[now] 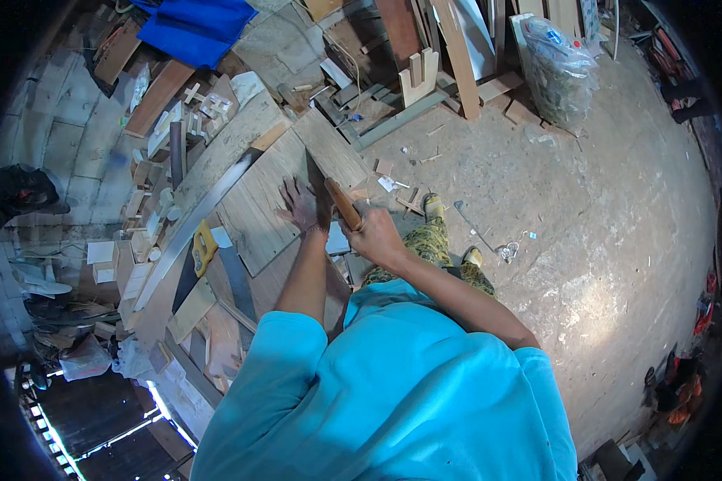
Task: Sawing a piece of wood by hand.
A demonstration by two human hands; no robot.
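Observation:
A pale wood-grain board [256,218] lies on the cluttered workbench. My left hand [302,204] presses flat on it with fingers spread. My right hand [371,232] grips the wooden handle [339,196] of a saw, whose dark blade [318,177] runs over the board beside my left hand, partly hidden by it. A yellow-handled saw [204,248] lies to the left among strips and offcuts.
A long pale strip [178,244] and small wooden pieces [140,244] crowd the bench's left. A blue sheet [192,28] lies at top left. Planks [463,56] and a plastic bag [554,72] stand at the back. Scraps and a metal rod [473,224] lie on the concrete floor.

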